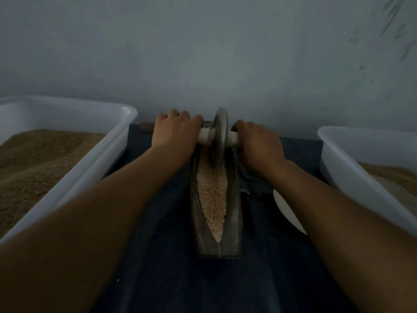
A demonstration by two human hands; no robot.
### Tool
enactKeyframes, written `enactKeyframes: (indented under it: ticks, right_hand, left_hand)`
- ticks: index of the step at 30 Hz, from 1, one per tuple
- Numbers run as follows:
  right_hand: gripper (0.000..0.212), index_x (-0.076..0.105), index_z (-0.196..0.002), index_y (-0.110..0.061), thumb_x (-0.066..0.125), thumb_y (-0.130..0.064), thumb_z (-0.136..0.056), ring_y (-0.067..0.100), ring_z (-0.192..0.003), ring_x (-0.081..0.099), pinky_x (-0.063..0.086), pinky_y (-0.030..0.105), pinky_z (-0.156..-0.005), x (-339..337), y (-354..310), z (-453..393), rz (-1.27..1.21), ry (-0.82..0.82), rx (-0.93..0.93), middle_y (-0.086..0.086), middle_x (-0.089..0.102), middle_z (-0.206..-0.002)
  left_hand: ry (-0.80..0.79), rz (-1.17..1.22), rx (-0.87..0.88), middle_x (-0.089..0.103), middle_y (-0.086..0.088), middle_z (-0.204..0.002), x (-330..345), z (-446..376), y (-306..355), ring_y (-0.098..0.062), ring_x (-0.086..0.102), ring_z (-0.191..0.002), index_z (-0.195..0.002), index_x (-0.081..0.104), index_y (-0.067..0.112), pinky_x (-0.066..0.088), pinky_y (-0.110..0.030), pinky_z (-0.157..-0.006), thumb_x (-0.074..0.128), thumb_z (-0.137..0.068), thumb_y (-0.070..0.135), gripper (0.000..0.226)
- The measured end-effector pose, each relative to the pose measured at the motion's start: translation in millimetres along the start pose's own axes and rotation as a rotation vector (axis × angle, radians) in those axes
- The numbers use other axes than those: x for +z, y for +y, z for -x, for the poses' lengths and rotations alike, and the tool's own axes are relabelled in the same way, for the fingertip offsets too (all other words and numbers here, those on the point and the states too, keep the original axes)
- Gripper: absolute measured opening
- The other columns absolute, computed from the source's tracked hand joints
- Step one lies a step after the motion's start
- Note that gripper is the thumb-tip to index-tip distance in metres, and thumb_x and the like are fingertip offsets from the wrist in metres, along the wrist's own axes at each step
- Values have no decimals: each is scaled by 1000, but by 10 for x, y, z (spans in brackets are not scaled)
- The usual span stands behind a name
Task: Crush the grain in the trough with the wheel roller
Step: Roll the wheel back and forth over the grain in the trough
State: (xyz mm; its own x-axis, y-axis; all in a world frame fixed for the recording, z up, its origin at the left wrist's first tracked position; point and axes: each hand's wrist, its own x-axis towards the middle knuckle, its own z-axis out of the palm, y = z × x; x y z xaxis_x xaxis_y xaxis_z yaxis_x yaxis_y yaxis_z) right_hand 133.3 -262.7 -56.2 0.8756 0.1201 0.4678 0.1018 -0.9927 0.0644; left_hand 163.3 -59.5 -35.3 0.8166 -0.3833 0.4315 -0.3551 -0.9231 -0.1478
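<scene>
Both hands grip the roller's pale handle: the left hand [176, 132] curls over it on the left of the wheel [219, 138], the right hand [257, 143] on the right. Wheel stands upright at the far end of the trough [235, 213], its lower edge in the grain [212, 195]. Grain fills the narrow trough from the wheel toward the near end. A brown rod end [146, 127] pokes out left of the left hand. The right forearm hides most of a white dish [286, 211] just right of the trough. A white tub [79, 159] at left holds brown meal; another tub [352, 168] at right holds some too, possibly less. All sits on a dark blue cloth [176, 279] against a grey wall [203, 53].
</scene>
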Motion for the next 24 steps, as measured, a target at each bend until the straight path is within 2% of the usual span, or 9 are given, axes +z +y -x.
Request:
enactKeyframes:
  ticks: [3,9,14,20,24]
  right_hand:
    - [28,55,-113,-18,62,-19,-87,30,-85,58,38,35,-62,-7,-5,6,27,-3,-18,8,61,-101]
    - [11,59,-94,-20,60,-28,-86,29,-75,59,29,33,-58,-54,-93,240,37,94,-16,3,65,-86]
    - [9,58,-90,-18,64,-18,-83,27,-71,53,19,32,-64,-120,-172,603,15,169,-35,2,58,-80]
    - [22,60,-104,-15,68,-17,-84,25,-82,54,35,38,-78,-367,-349,1057,-3,230,-82,4,59,-92]
    - [31,61,-110,-14,71,-20,-81,24,-87,58,42,39,-80,-560,-431,1274,-43,207,-82,6,62,-98]
  left_hand:
    - [-2,10,-2,61,-8,-106,11,46,-15,-31,57,-99,-116,51,22,39,-40,-79,62,-88,18,30]
    - [58,47,8,65,-3,-96,33,325,-7,-24,63,-83,-106,51,21,38,-35,-70,63,-90,24,21]
    - [87,59,36,63,0,-97,-80,618,47,-22,61,-86,-99,48,23,34,-33,-71,65,-87,27,21]
    - [124,244,62,65,1,-102,-307,1160,69,-20,60,-92,-116,57,23,44,-36,-86,69,-83,19,35]
    - [176,285,101,67,0,-102,-457,1332,80,-22,62,-93,-117,60,20,45,-38,-87,70,-81,17,37]
